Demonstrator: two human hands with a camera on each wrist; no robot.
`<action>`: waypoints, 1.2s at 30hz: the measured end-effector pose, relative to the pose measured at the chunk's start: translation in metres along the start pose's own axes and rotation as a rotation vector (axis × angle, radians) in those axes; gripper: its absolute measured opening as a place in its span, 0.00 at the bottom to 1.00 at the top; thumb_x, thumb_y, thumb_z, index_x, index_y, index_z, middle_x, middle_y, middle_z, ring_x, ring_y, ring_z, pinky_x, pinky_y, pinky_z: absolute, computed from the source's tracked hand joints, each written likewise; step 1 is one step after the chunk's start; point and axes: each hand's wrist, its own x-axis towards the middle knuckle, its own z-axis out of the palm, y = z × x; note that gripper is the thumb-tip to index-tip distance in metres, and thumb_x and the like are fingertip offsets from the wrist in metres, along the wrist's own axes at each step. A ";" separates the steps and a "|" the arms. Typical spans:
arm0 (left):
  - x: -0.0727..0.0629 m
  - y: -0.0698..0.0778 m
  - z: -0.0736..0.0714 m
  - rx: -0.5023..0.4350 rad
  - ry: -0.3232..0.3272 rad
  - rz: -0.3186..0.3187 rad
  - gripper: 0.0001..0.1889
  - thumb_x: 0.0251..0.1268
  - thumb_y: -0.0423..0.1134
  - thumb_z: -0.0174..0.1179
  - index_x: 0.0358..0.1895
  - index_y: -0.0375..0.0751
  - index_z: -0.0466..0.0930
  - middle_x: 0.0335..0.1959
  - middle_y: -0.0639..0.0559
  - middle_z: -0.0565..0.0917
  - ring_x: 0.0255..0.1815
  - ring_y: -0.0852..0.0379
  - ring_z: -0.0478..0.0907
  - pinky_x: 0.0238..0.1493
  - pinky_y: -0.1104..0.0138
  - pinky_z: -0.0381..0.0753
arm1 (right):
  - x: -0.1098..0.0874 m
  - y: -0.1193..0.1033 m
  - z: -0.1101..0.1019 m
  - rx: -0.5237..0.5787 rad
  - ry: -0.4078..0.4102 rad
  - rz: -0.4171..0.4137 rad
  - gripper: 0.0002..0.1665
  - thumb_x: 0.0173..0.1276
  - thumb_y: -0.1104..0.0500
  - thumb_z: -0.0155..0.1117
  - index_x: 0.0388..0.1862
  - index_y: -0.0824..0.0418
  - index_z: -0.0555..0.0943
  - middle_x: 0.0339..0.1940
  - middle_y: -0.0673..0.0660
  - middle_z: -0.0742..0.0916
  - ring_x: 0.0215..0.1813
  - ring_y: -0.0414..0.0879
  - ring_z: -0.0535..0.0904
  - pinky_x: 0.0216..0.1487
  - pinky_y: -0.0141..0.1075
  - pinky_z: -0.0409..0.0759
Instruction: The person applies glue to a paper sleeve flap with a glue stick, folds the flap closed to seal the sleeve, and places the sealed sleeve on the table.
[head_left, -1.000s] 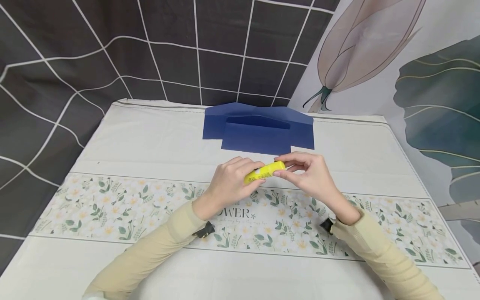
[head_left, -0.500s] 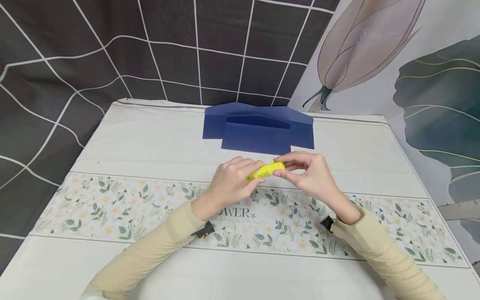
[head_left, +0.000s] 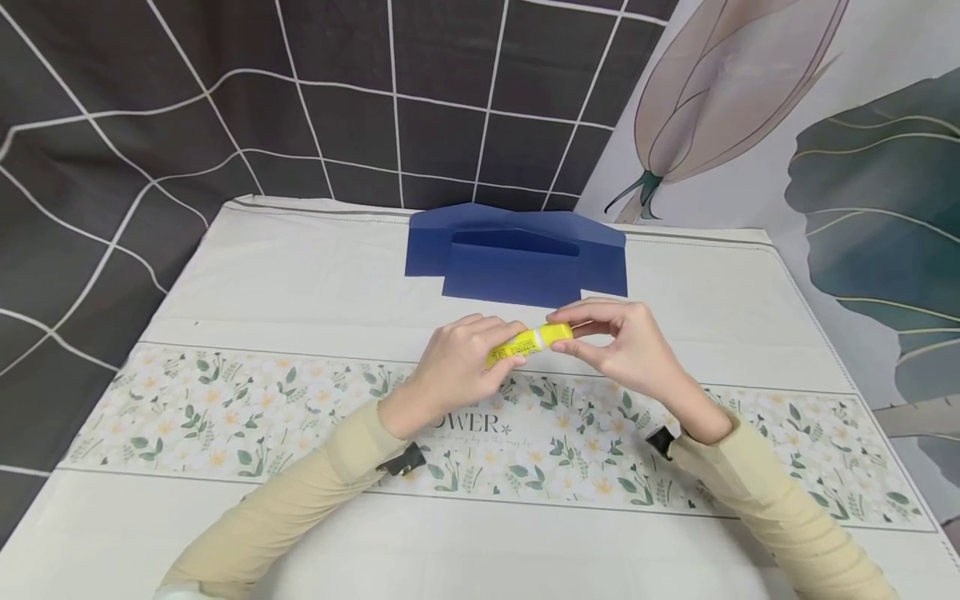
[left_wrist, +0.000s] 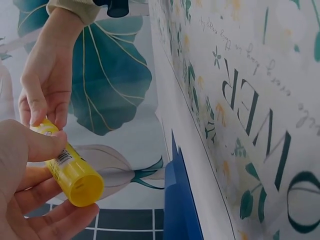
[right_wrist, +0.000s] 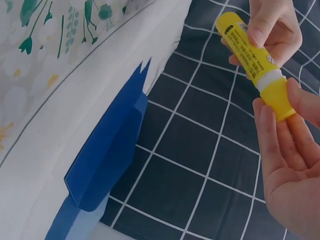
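Above the middle of the table, my left hand (head_left: 453,365) grips the yellow body of a glue stick (head_left: 513,344). My right hand (head_left: 637,350) pinches its yellow cap (head_left: 557,333) between thumb and fingers. A white collar (right_wrist: 270,79) shows between body and cap in the right wrist view, with the cap still in line with the tube. The left wrist view shows the round base of the glue stick (left_wrist: 86,188) jutting out past my left fingers. Beyond both hands lies a dark blue paper envelope (head_left: 513,275), unfolded, its pocket side up.
A white tablecloth (head_left: 315,283) with a printed flower band (head_left: 247,417) covers the table. Behind its far edge hangs a dark curtain with white grid lines (head_left: 435,137); a pale curtain with large printed leaves (head_left: 877,200) hangs at the right.
The cap has slid slightly away from the glue stick's body, so the white collar now shows. My right hand has shifted a little to the right; the envelope stays where it was.
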 end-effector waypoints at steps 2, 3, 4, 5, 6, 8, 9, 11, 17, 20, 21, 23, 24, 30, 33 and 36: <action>0.000 0.001 -0.001 0.016 -0.016 -0.001 0.19 0.59 0.42 0.66 0.53 0.41 0.83 0.43 0.50 0.88 0.35 0.57 0.81 0.29 0.71 0.80 | 0.000 0.000 -0.001 0.004 -0.011 0.002 0.16 0.51 0.72 0.74 0.41 0.67 0.86 0.42 0.61 0.88 0.44 0.30 0.83 0.41 0.29 0.84; -0.001 0.002 -0.001 0.025 -0.025 -0.001 0.18 0.60 0.43 0.66 0.53 0.41 0.82 0.44 0.50 0.87 0.35 0.57 0.81 0.28 0.71 0.80 | 0.000 0.000 -0.002 0.007 -0.017 0.002 0.17 0.51 0.72 0.74 0.42 0.67 0.86 0.43 0.61 0.88 0.46 0.30 0.82 0.42 0.29 0.84; -0.001 0.002 -0.002 0.035 -0.033 -0.001 0.18 0.60 0.43 0.65 0.53 0.42 0.82 0.44 0.50 0.87 0.35 0.58 0.81 0.27 0.71 0.79 | 0.000 0.000 -0.003 0.009 -0.023 0.001 0.17 0.51 0.72 0.73 0.42 0.67 0.86 0.43 0.61 0.88 0.47 0.29 0.81 0.42 0.29 0.84; -0.001 0.003 -0.002 0.040 -0.042 -0.002 0.18 0.61 0.43 0.64 0.54 0.42 0.82 0.45 0.50 0.87 0.36 0.58 0.81 0.26 0.71 0.79 | 0.000 0.000 -0.004 0.011 -0.032 0.000 0.17 0.51 0.73 0.73 0.42 0.67 0.86 0.44 0.62 0.88 0.48 0.29 0.81 0.42 0.29 0.84; -0.002 0.003 -0.002 0.044 -0.050 -0.003 0.18 0.62 0.43 0.64 0.54 0.42 0.82 0.45 0.50 0.87 0.36 0.57 0.81 0.25 0.71 0.79 | 0.000 0.000 -0.004 0.012 -0.041 -0.003 0.17 0.51 0.73 0.73 0.42 0.67 0.86 0.44 0.62 0.88 0.49 0.29 0.81 0.43 0.29 0.84; -0.002 0.004 -0.003 0.039 -0.067 -0.008 0.19 0.63 0.44 0.62 0.55 0.42 0.81 0.47 0.49 0.87 0.38 0.57 0.82 0.26 0.71 0.80 | 0.000 0.000 -0.006 0.018 -0.059 -0.013 0.17 0.51 0.74 0.72 0.43 0.68 0.85 0.45 0.63 0.88 0.50 0.28 0.80 0.44 0.29 0.84; -0.002 0.004 -0.003 0.035 -0.075 -0.011 0.19 0.64 0.44 0.62 0.56 0.42 0.81 0.47 0.49 0.87 0.39 0.57 0.82 0.26 0.70 0.80 | 0.000 0.000 -0.007 0.023 -0.068 -0.020 0.18 0.51 0.75 0.72 0.43 0.68 0.85 0.45 0.63 0.88 0.51 0.28 0.80 0.45 0.29 0.83; -0.003 0.004 -0.003 0.021 -0.086 -0.017 0.19 0.64 0.44 0.61 0.56 0.42 0.80 0.48 0.49 0.87 0.40 0.56 0.83 0.28 0.69 0.82 | 0.000 0.000 -0.010 0.037 -0.081 -0.032 0.18 0.50 0.76 0.71 0.43 0.69 0.85 0.46 0.64 0.88 0.53 0.29 0.79 0.46 0.29 0.83; -0.004 0.003 -0.003 -0.014 -0.094 -0.030 0.19 0.65 0.44 0.61 0.57 0.42 0.80 0.48 0.48 0.87 0.44 0.54 0.84 0.36 0.66 0.84 | -0.001 -0.002 -0.017 0.062 -0.092 -0.058 0.19 0.50 0.78 0.70 0.43 0.70 0.85 0.47 0.58 0.88 0.56 0.30 0.79 0.48 0.29 0.82; -0.004 0.003 -0.004 -0.037 -0.095 -0.049 0.20 0.63 0.44 0.63 0.57 0.42 0.80 0.48 0.49 0.87 0.45 0.54 0.84 0.40 0.64 0.84 | -0.002 -0.003 -0.021 0.067 -0.080 -0.064 0.19 0.50 0.78 0.70 0.43 0.70 0.85 0.48 0.45 0.88 0.58 0.30 0.78 0.48 0.28 0.82; -0.004 0.003 -0.004 -0.045 -0.096 -0.059 0.20 0.62 0.44 0.63 0.57 0.43 0.80 0.48 0.49 0.87 0.45 0.55 0.84 0.40 0.64 0.84 | -0.002 -0.003 -0.023 0.070 -0.074 -0.064 0.19 0.50 0.78 0.70 0.43 0.70 0.85 0.48 0.42 0.87 0.58 0.31 0.78 0.48 0.28 0.82; -0.005 0.003 -0.004 -0.064 -0.096 -0.083 0.21 0.61 0.44 0.64 0.57 0.43 0.80 0.48 0.50 0.87 0.44 0.55 0.83 0.41 0.65 0.83 | -0.003 -0.002 -0.026 0.068 -0.062 -0.063 0.20 0.50 0.78 0.70 0.44 0.70 0.84 0.48 0.39 0.87 0.58 0.32 0.79 0.46 0.29 0.83; -0.005 0.003 -0.004 -0.074 -0.095 -0.094 0.20 0.61 0.44 0.65 0.56 0.44 0.80 0.48 0.50 0.87 0.43 0.56 0.83 0.40 0.65 0.83 | -0.003 -0.002 -0.027 0.063 -0.056 -0.059 0.20 0.50 0.78 0.70 0.44 0.70 0.84 0.48 0.39 0.87 0.58 0.32 0.79 0.46 0.29 0.83; -0.007 0.001 -0.002 -0.120 -0.051 -0.130 0.19 0.58 0.43 0.67 0.53 0.45 0.82 0.45 0.52 0.87 0.37 0.59 0.82 0.36 0.67 0.80 | -0.009 0.001 -0.038 -0.044 0.016 0.016 0.18 0.51 0.72 0.73 0.43 0.66 0.85 0.42 0.36 0.87 0.43 0.31 0.84 0.39 0.26 0.83; -0.007 0.000 -0.002 -0.148 -0.037 -0.136 0.18 0.57 0.43 0.68 0.52 0.45 0.81 0.43 0.52 0.87 0.36 0.59 0.83 0.37 0.66 0.81 | -0.012 0.002 -0.045 -0.151 0.067 0.086 0.15 0.52 0.68 0.74 0.42 0.63 0.86 0.38 0.31 0.86 0.34 0.30 0.83 0.36 0.24 0.81; -0.007 0.000 -0.002 -0.212 -0.053 -0.177 0.19 0.59 0.43 0.67 0.53 0.44 0.80 0.43 0.52 0.87 0.37 0.60 0.84 0.40 0.67 0.82 | -0.015 0.004 -0.052 -0.259 0.100 0.153 0.13 0.55 0.63 0.74 0.41 0.60 0.87 0.35 0.38 0.87 0.32 0.29 0.80 0.34 0.21 0.79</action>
